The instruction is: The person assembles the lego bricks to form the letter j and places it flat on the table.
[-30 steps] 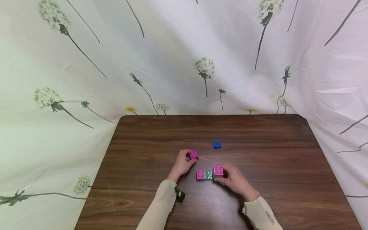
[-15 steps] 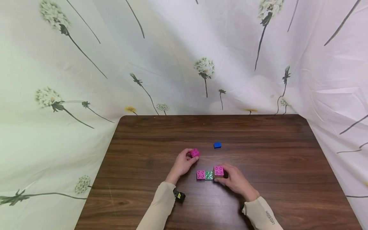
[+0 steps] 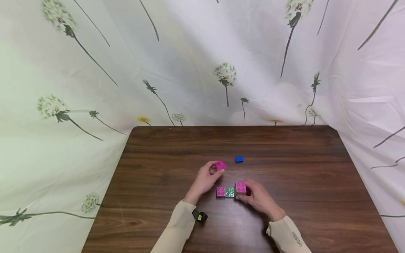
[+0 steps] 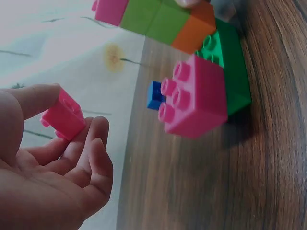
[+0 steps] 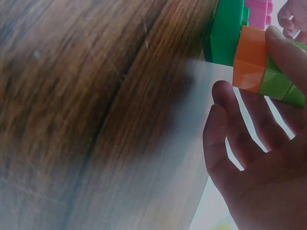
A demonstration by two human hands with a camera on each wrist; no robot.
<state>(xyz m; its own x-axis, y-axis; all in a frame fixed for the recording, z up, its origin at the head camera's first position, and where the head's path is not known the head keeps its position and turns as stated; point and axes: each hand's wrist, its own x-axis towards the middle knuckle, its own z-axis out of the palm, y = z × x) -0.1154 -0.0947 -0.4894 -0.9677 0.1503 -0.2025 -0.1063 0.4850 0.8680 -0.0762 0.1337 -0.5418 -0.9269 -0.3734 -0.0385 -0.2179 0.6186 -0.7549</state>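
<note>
My left hand (image 3: 202, 181) pinches a pink building block (image 4: 66, 115) between thumb and fingers, raised over the table, its studs turned sideways. My right hand (image 3: 259, 196) grips an upright stack of blocks. From the bottom this stack has an orange block (image 4: 196, 28), two light green blocks (image 4: 156, 21) and a pink top block (image 3: 240, 187). Its orange end stands at the right part of a dark green block (image 4: 232, 76) lying on the table. Another pink block (image 4: 206, 96) sits on the left end of that green block, and bare green studs (image 3: 229, 192) show between.
A small blue block (image 3: 239, 159) lies farther back on the brown wooden table (image 3: 158, 151). Behind the table and along both sides hangs a white cloth (image 3: 190, 70) printed with dandelions. A black strap with a small device (image 3: 200, 216) is on the left wrist.
My left hand has moved to the right and slightly away, lifting and turning the pink block so its studs no longer face up. My right hand and its stack have stayed in place.
</note>
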